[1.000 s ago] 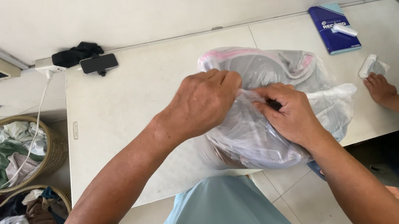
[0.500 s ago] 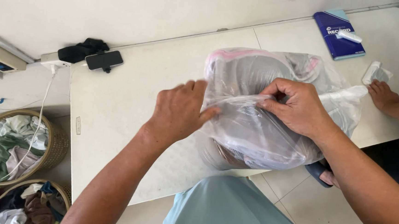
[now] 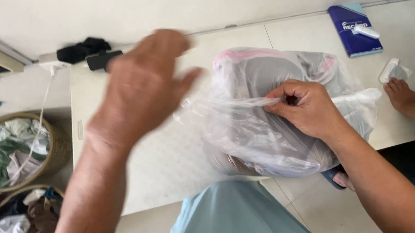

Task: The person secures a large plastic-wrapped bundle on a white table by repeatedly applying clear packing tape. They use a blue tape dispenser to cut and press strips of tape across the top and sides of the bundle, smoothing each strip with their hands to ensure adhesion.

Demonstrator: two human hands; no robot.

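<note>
Two hands are working over a clear plastic bag [image 3: 264, 134] stuffed with grey and pink clothing, which is lying on the white table [image 3: 156, 161] at its near edge, partly overhanging toward the person's lap. The right hand [image 3: 308, 110] is pinching a gathered twist of the film between thumb and curled fingers, closed tight on the bag's upper surface; just beyond that pinch, the loose tail of plastic is trailing away toward the far right. The left hand [image 3: 142, 86] is hovering off to the left of the pinch, blurred, fingers spread wide and holding nothing, clear of the bag.

Judging from this, the risk is lying in the one-handed hold: the film is looking thin and stretched at the pinch, so a hard pull could be tearing it or letting the twist slip loose. With the bulk overhanging the edge below the pinch, the bag could also be sliding off the table.

Beyond the pinch, a blue booklet [image 3: 354, 29] is lying on the table, and another person's hand [image 3: 400, 93] is resting to the right, near a small white packet [image 3: 393, 70]. Far left of the grip, a black phone [image 3: 103, 59] is sitting by the wall, and laundry baskets [image 3: 16, 150] are standing on the floor.
</note>
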